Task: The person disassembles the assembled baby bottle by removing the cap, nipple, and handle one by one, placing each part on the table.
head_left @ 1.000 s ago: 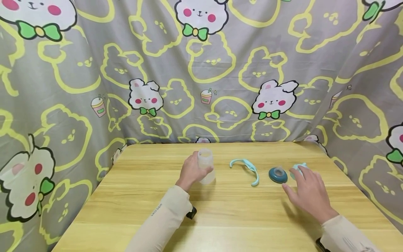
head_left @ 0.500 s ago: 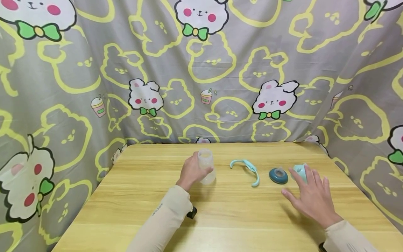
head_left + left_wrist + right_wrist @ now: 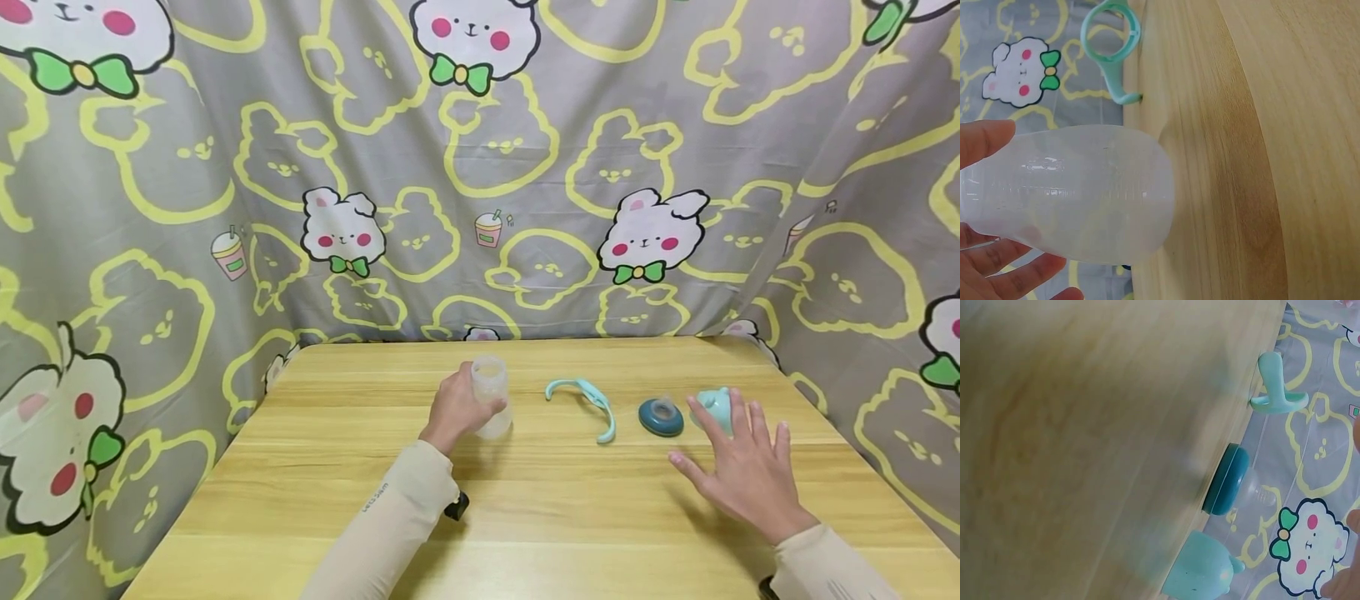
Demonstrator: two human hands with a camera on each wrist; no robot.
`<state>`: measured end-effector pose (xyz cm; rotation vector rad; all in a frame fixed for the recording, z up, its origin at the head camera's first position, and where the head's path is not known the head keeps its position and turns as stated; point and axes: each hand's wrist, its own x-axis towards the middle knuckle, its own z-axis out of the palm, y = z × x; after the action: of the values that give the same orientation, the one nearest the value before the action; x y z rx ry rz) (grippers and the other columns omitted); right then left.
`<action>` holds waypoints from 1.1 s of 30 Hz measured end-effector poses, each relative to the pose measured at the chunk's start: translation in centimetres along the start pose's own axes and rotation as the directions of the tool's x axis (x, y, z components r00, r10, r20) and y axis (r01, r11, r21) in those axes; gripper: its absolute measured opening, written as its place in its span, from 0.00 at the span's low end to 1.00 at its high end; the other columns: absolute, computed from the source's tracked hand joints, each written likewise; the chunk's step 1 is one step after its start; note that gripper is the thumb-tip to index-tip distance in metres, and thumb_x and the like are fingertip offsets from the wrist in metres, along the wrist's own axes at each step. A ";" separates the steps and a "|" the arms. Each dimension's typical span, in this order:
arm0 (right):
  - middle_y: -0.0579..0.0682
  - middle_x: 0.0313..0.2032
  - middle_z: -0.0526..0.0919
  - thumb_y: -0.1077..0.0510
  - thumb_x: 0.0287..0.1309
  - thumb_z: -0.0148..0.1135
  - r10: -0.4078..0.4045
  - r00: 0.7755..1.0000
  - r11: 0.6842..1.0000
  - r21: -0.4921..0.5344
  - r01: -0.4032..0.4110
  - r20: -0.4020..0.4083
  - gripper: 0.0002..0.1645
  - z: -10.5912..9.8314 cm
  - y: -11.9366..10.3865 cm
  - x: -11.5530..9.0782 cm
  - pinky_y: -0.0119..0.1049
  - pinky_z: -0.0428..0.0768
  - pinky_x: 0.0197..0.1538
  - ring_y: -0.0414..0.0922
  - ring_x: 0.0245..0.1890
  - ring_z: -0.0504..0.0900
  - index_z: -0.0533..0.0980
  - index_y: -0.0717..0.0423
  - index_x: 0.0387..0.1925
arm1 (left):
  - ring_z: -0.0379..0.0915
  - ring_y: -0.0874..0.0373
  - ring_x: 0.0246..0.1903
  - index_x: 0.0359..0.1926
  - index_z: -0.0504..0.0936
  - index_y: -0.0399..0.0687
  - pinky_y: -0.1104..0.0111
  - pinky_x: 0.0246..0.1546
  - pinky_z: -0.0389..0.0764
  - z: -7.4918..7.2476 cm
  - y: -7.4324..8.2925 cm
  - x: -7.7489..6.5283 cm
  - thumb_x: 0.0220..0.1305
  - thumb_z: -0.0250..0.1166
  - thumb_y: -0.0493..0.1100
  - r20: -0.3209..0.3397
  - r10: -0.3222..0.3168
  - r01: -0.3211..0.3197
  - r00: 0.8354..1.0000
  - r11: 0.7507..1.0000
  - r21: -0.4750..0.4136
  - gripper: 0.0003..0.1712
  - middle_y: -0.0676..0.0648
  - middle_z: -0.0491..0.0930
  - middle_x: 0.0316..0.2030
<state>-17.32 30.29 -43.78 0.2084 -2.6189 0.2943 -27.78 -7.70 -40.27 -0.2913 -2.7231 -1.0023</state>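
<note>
My left hand (image 3: 453,408) grips a translucent baby bottle body (image 3: 489,400) around its side; the bottle stands upright on the table with its open mouth up. In the left wrist view the thumb and fingers lie on either side of the bottle (image 3: 1097,194). At the right, my right hand (image 3: 750,475) is spread over the table, holding nothing. Its fingers overlap a mint bottle cap (image 3: 712,408) with small ears. Just left of that cap lies a dark teal collar (image 3: 660,419) with a clear nipple. The right wrist view shows the same cap (image 3: 1200,569) and collar (image 3: 1227,481).
A mint bottle handle (image 3: 592,396), a ring with two curved arms, lies between the bottle and the collar. The wooden table (image 3: 555,517) reaches back to a grey patterned curtain (image 3: 420,167) that surrounds it on three sides.
My right hand has drawn slightly back and right, its fingers spreading, so more of the mint cap shows. The left hand and bottle have stayed in place.
</note>
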 end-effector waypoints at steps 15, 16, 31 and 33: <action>0.74 0.69 0.48 0.31 0.56 0.59 0.024 0.999 1.000 -0.001 -0.024 0.023 0.51 -0.2 0.1 -0.2 0.75 0.33 0.59 0.78 0.63 0.49 0.52 0.39 0.75 | 0.76 0.45 0.43 0.64 0.65 0.40 0.54 0.42 0.77 0.2 -0.3 -0.1 0.51 0.74 0.55 0.024 -0.054 0.055 0.998 0.998 -0.005 0.45 0.38 0.78 0.46; 0.74 0.68 0.48 0.30 0.56 0.59 0.027 0.999 1.000 -0.004 -0.027 0.023 0.51 -0.2 0.2 -0.3 0.75 0.34 0.59 0.78 0.63 0.49 0.52 0.39 0.75 | 0.76 0.45 0.43 0.64 0.65 0.39 0.54 0.41 0.77 0.1 -0.3 -0.1 0.51 0.74 0.54 0.024 -0.053 0.053 0.998 0.999 -0.009 0.45 0.38 0.78 0.45; 0.76 0.69 0.42 0.32 0.58 0.58 0.068 0.996 0.998 -0.011 -0.067 0.051 0.52 -1.0 1.1 -0.9 0.72 0.28 0.60 0.77 0.66 0.43 0.49 0.43 0.76 | 0.75 0.44 0.46 0.67 0.62 0.38 0.52 0.45 0.76 -0.5 -0.8 -0.6 0.53 0.73 0.57 0.044 -0.036 0.035 0.998 0.999 0.008 0.48 0.37 0.76 0.49; 0.76 0.70 0.42 0.32 0.58 0.58 0.068 0.996 0.998 -0.008 -0.068 0.059 0.51 -0.9 1.1 -1.0 0.72 0.26 0.60 0.78 0.66 0.42 0.49 0.43 0.76 | 0.73 0.42 0.50 0.68 0.61 0.39 0.50 0.49 0.74 -0.9 -1.1 -1.1 0.53 0.72 0.58 0.034 -0.015 0.014 0.999 1.000 0.023 0.49 0.37 0.74 0.54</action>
<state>-16.28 31.66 -43.66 0.1278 -2.6895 0.3086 -26.87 -9.21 -40.61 -0.2872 -2.7689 -0.9780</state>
